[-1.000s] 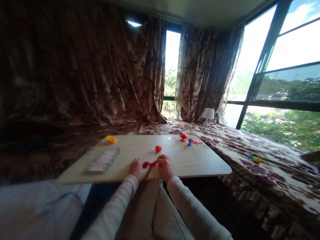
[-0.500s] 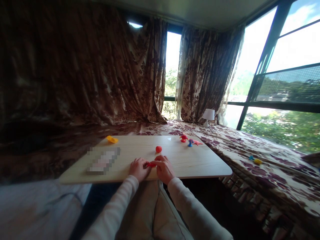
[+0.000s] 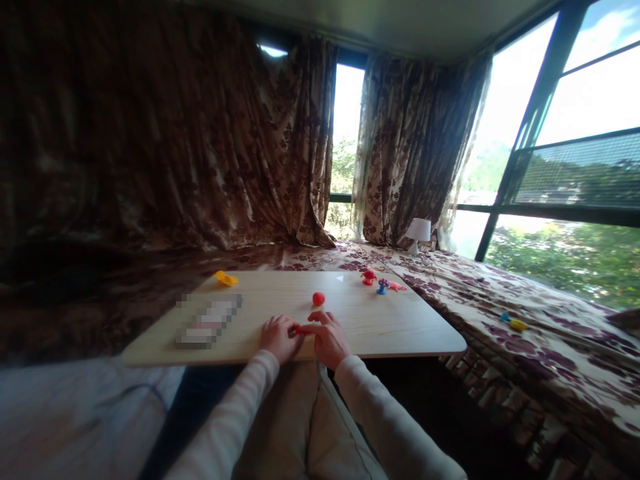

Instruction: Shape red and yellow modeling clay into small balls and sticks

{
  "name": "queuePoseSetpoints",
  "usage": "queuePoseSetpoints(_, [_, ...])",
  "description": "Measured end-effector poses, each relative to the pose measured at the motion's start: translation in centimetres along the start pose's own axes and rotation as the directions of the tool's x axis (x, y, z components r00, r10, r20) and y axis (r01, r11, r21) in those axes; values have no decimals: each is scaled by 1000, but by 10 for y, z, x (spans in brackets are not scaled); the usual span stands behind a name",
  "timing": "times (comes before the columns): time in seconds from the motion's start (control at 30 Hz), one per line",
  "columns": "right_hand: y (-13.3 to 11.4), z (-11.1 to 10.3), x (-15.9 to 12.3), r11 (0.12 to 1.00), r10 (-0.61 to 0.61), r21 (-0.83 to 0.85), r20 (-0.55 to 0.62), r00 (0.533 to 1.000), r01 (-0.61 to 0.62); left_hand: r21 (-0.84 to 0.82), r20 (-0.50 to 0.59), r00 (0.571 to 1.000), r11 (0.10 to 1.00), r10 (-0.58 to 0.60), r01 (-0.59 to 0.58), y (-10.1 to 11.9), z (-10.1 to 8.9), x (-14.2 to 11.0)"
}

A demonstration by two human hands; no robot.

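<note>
My left hand (image 3: 281, 338) is at the front edge of the table, its thumb and fingers closed on a small red piece of modelling clay (image 3: 299, 329) that they mostly cover. Beside it is my right hand (image 3: 327, 337), with its fingers spread apart. One fingertip touches the right end of the red piece, while another is lifted above it. Just beyond the hands, a red ball (image 3: 319, 299) rests on the table (image 3: 280, 293).
A yellow piece (image 3: 226, 279) lies at the back left, near a blurred-out flat object (image 3: 210, 322). Red (image 3: 369, 277), blue (image 3: 383, 286) and pink (image 3: 397, 286) figures sit back right. Blue and yellow pieces (image 3: 518, 325) and a white lamp (image 3: 419, 233) are on the patterned cover.
My right hand's fingers have come apart from their grip on the red piece, and one is now raised. Less of the red piece shows. My left hand keeps its hold.
</note>
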State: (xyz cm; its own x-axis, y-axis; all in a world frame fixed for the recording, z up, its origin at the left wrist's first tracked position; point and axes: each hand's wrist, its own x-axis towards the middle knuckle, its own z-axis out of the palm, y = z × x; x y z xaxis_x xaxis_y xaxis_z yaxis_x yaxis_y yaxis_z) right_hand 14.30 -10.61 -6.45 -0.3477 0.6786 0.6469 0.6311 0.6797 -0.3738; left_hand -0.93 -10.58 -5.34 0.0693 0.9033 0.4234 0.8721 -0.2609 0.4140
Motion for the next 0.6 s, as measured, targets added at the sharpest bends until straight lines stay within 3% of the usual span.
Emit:
queuePoseSetpoints(0.27, [-2,-2,1,999,-43,-27,64,997,45,9,-5,1000,1000,-2,2,0,0,0])
queuePoseSetpoints(0.6, [-3,-3,1,999,-33,-16,59,998,34,25,-8,1000,1000,-1,2,-1,2,1])
